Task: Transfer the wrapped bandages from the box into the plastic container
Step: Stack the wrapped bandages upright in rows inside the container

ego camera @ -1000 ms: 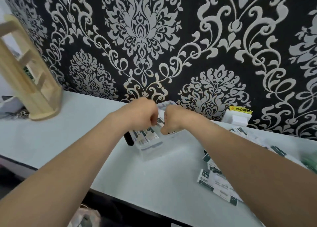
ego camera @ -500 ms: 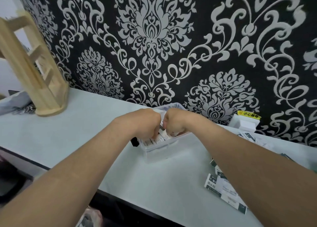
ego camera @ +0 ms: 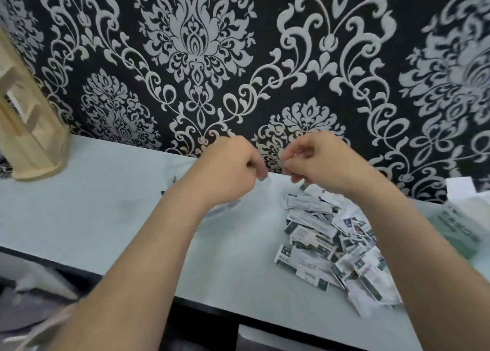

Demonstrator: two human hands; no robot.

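Both my hands hover close together above the pale table, near the wall. My left hand (ego camera: pixel 230 170) has its fingers curled in, and I see nothing in it. The fingers of my right hand (ego camera: pixel 315 159) are bent with the tips drawn together; whether they pinch something is unclear. Only a curved clear edge of the plastic container (ego camera: pixel 225 208) shows under my left wrist. A loose heap of white-and-green wrapped bandages (ego camera: pixel 326 242) lies on the table under my right forearm. A blurred pale green box (ego camera: pixel 456 228) lies at the far right.
A wooden rack (ego camera: pixel 29 127) stands at the back left on the table (ego camera: pixel 92 212). The patterned black wall runs right behind the hands. A white object (ego camera: pixel 460 188) sits against the wall at the far right. The table's dark front edge runs below my forearms.
Both hands have risen out of the plastic container and now hover above the table. The view has swung right, so the bandage heap shows more fully and the container is mostly covered.
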